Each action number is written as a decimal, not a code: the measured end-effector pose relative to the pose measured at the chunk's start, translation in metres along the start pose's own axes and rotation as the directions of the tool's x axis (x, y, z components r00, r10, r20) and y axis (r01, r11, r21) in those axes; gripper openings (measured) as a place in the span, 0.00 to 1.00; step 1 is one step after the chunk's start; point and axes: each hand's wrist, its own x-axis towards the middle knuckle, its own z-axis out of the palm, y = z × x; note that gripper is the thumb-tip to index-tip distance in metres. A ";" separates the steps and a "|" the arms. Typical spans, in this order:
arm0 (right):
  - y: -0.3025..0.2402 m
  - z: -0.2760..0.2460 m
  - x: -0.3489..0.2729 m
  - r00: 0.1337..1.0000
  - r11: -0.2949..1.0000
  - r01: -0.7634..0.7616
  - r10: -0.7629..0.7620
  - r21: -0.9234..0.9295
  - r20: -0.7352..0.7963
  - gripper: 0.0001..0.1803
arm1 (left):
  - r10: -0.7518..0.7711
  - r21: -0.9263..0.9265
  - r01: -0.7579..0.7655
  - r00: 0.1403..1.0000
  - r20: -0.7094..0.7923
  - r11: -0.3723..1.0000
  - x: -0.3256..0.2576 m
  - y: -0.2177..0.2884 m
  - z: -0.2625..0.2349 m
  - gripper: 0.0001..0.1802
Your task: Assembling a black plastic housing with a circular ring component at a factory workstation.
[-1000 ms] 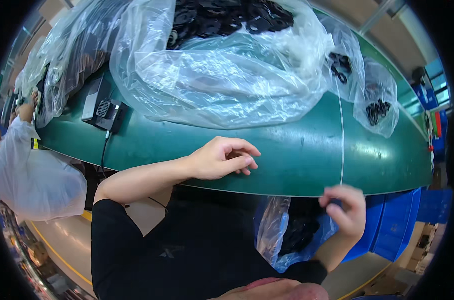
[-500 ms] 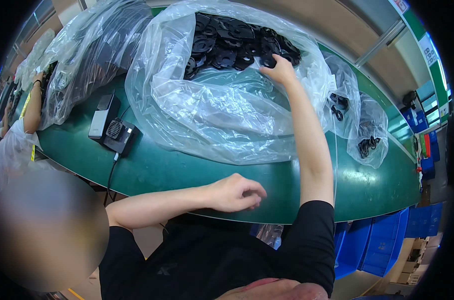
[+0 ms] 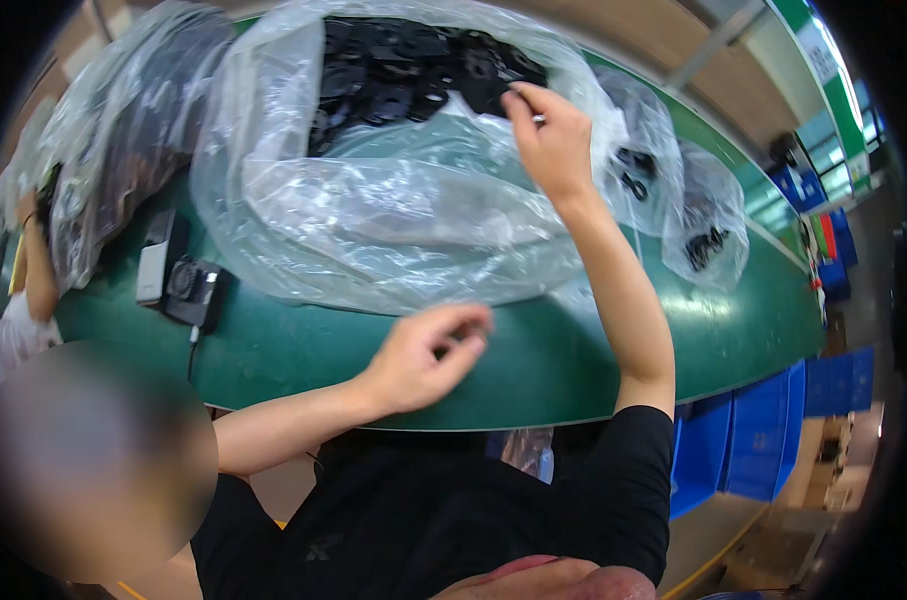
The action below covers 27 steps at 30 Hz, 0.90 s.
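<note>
A large clear plastic bag [image 3: 393, 205] lies spread with its mouth wide on the table, holding a heap of flat black parts [image 3: 388, 70] with round holes. My right hand [image 3: 558, 140] is over the bag's right side, thumb and fingers pinched on the edge of a flat black part [image 3: 484, 94] by the heap. A small shiny spot shows at its curled fingers; I cannot make out what it is. Nearer my body, my left hand [image 3: 418, 360] hovers above the table, fingers loosely curled and thumb apart. Motion blurs it, and nothing plainly shows in it.
On the green table [image 3: 303, 350], a grey-and-black device [image 3: 178, 280] with a cable stands at left. Two smaller clear bags [image 3: 708, 220] with black pieces lie at right. Another big bag [image 3: 123, 130] and a co-worker's arm [image 3: 38, 260] are far left. Blue bins [image 3: 753, 440] stand at lower right.
My right hand has drawn back slightly from the heap with a flat black part at its fingertips. My left hand has risen toward the bag. The whole view has shifted a little.
</note>
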 end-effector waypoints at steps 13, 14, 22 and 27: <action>-0.063 -0.126 -0.099 0.639 0.851 -0.474 0.154 0.228 0.753 0.09 | -0.153 -0.070 0.181 0.945 0.290 0.981 -0.009 0.008 0.011 0.11; -0.034 -0.127 -0.095 0.644 0.759 -0.614 0.324 0.216 0.692 0.09 | -0.171 -0.220 0.233 0.948 0.270 0.947 -0.008 0.005 0.012 0.10; 0.198 -0.154 -0.096 0.822 0.614 -0.475 0.565 -0.630 -0.069 0.13 | -0.296 -0.496 0.371 0.928 0.225 0.785 0.010 -0.003 0.014 0.14; 0.197 -0.136 -0.090 0.751 0.476 -0.504 0.654 -0.720 -0.094 0.13 | -0.394 -0.457 0.465 0.885 0.248 0.758 0.009 -0.008 0.009 0.12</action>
